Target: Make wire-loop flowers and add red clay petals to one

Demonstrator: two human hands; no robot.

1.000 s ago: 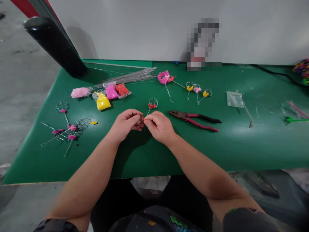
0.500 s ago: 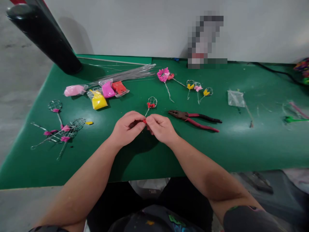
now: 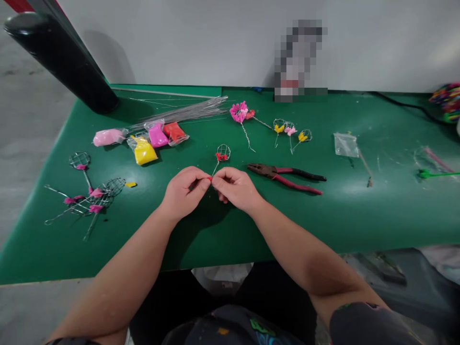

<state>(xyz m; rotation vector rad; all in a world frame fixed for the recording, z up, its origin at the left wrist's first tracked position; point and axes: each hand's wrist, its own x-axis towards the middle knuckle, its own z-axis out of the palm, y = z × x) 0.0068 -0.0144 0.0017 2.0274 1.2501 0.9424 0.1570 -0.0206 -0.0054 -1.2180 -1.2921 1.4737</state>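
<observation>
Pinching a tiny red scrap (image 3: pixel 209 178), left hand (image 3: pixel 185 191) and right hand (image 3: pixel 233 188) closed on it, wire-mesh loop (image 3: pixel 223 152) just beyond

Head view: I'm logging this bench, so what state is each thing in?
Left hand, pinching a small red piece
Right hand, fingertips pressed on that piece
Pliers, jaws shut, lying flat
Yellow clay in a clear bag, bag filled
Wire mesh frame, red petals attached
Wire bundle, loose, fanned out
Clear plastic bag, lying flat

Your left hand (image 3: pixel 185 191) and right hand (image 3: pixel 233 189) meet over the green bench (image 3: pixel 359 225), fingers (image 3: pixel 218 176) pinching a tiny red bit (image 3: pixel 210 178) just below a wire-mesh loop (image 3: pixel 223 152); red-handled pliers (image 3: pixel 283 173) lie to your right.
</observation>
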